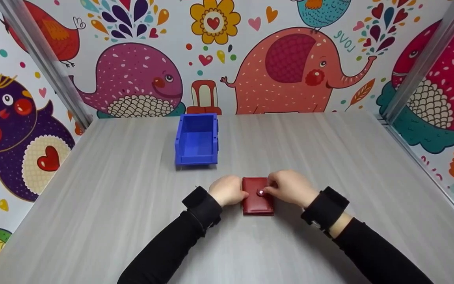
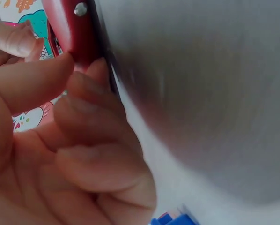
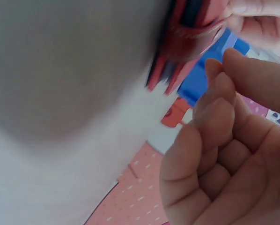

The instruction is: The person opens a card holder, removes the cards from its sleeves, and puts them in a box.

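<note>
By the left hand (image 1: 227,190), the red wallet (image 1: 253,204) is pinched along its left edge, apparently so it is steadied on the table (image 1: 132,165). The right hand (image 1: 293,187) is curled, thumb and forefinger nearly together, by the snap (image 1: 261,192), presumably for access; contact cannot be told. Beyond, a blue bin (image 1: 197,160) is placed clear of both hands.

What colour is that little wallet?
The wallet is dark red, clearest in the head view.

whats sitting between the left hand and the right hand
The red wallet lies between the left hand and the right hand; the head view shows it, with its round snap facing up.
</note>
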`<state>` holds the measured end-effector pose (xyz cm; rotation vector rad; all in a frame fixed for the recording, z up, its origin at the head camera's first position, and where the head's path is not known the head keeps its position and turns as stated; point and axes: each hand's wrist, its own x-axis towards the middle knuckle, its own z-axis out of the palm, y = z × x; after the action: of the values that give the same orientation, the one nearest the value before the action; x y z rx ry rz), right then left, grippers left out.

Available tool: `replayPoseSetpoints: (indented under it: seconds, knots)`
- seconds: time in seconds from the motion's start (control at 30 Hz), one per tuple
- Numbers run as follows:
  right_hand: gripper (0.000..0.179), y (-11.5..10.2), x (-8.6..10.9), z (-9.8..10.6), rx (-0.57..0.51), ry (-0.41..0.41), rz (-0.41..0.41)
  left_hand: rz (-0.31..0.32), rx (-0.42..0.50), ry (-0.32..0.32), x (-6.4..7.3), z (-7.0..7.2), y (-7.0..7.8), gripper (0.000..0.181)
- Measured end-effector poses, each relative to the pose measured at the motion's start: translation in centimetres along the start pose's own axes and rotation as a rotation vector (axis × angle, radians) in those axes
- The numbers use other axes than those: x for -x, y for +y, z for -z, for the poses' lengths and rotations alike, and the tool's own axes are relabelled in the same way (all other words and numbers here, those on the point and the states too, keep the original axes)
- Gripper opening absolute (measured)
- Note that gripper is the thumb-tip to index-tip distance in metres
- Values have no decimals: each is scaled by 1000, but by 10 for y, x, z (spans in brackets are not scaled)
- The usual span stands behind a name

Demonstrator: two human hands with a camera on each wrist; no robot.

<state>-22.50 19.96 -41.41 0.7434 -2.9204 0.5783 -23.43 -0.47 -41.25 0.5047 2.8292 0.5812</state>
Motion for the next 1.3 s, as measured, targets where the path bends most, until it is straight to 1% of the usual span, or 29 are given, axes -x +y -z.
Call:
replayPoseSetpoints:
  seconds: [0.3, 0.5, 0.63, 0.77, 1.0, 1.2, 1.3]
  knots:
    - [34, -17, -3, -9, 36, 3, -8, -31, -6, 8, -1, -1, -2, 27]
    - [45, -24, -6, -13, 133, 31, -47, -54, -16, 4, -1, -2, -2, 27]
    - [47, -26, -7, -16, 184, 51, -70, -60, -21, 7, 0, -2, -2, 26]
    - [46, -26, -8, -18, 199, 61, -87, -62, -25, 9, 0, -3, -2, 25]
    - [39, -24, -9, -19, 187, 31, -105, -67, -15, 13, -1, -4, -3, 28]
    - [37, -20, -9, -18, 109, -10, -119, -70, -4, 19, -1, -6, -4, 30]
    - [32, -19, -9, -18, 67, -21, -121, -66, 2, 18, -1, -6, -4, 31]
